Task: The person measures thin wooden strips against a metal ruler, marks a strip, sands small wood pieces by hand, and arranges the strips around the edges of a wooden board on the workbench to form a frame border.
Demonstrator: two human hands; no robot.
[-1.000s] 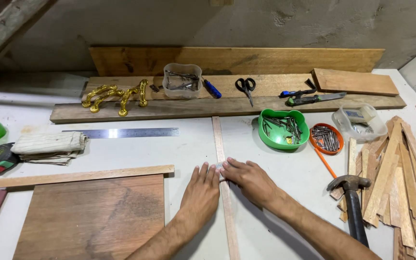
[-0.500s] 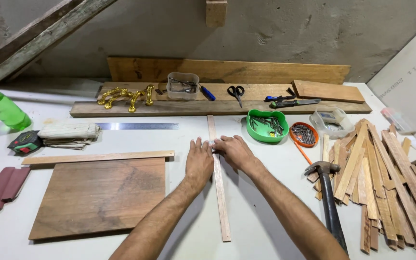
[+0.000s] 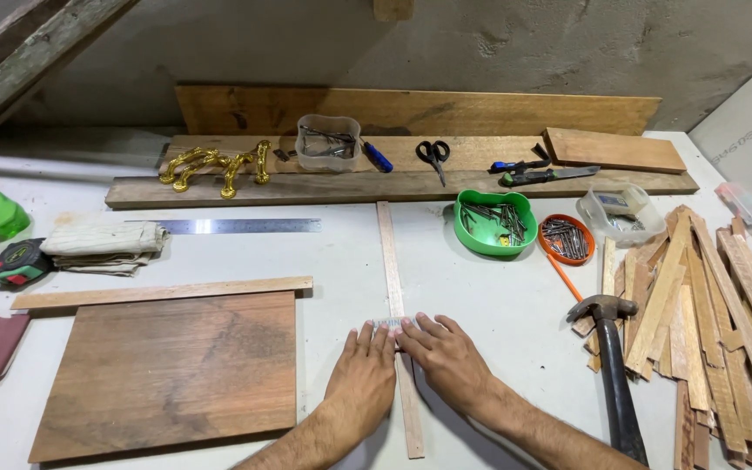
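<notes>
Wooden board [image 3: 167,374]: left of strip. Left hand [image 3: 360,379]: flat, fingers together, touching thin wooden strip [image 3: 393,278] lying lengthwise mid-table. Right hand [image 3: 447,359]: flat, fingers spread, on strip. Hammer [image 3: 611,365]: right of strip.

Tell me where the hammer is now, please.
In the head view, the hammer lies on the table's right side, head away from the person, between the right hand and the pile of wood strips.
</notes>
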